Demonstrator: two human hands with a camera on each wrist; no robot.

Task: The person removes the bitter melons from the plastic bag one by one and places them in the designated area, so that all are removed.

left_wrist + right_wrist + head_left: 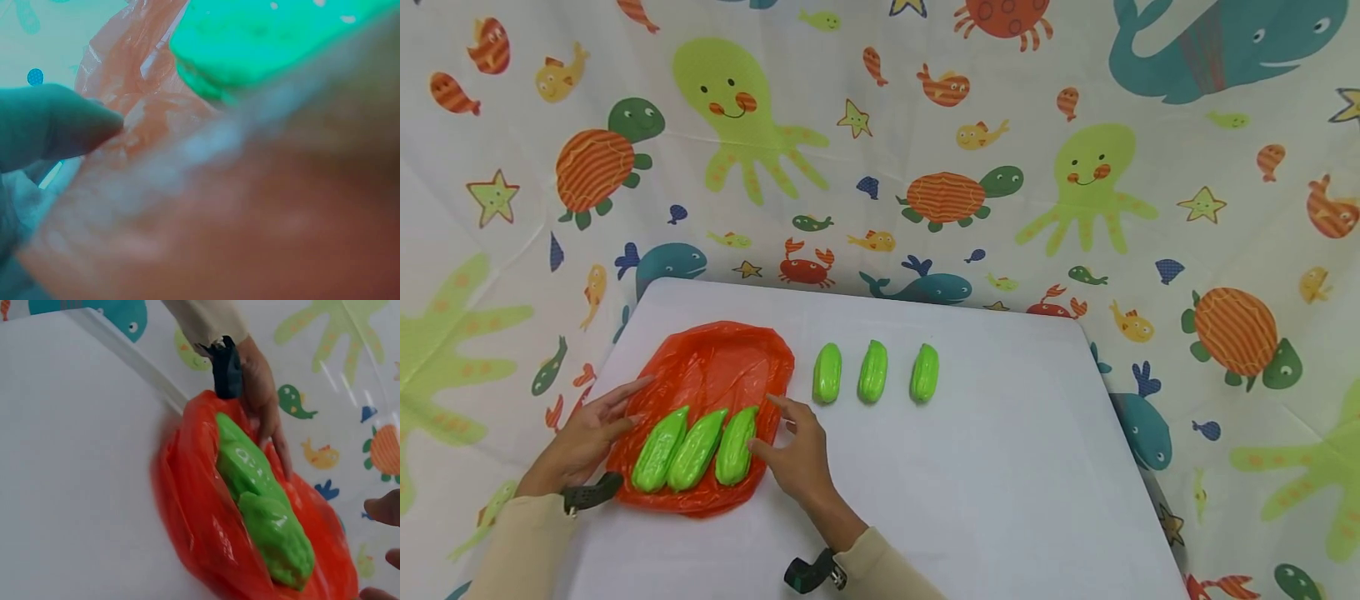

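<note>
A red plastic bag (730, 362) lies spread on the white table, its mouth open. Three glossy green cucumber-like vegetables (698, 450) sit side by side in its near part. My left hand (580, 437) is at the bag's left edge, fingers extended along the plastic and thumb apart. In the right wrist view, that left hand (262, 394) reaches down beside the bag. At the bag's right edge is my right hand (799, 450), thumb and forefinger spread, the thumb tip close by the rightmost vegetable (737, 446). Blurred red plastic (250, 219) fills much of the left wrist view.
Three more green vegetables stand in a row right of the bag: one nearest it (827, 373), a middle one (872, 372) and a right one (924, 373). The white table (1000, 467) ends at a sea-animal printed cloth (820, 167) behind and at the sides.
</note>
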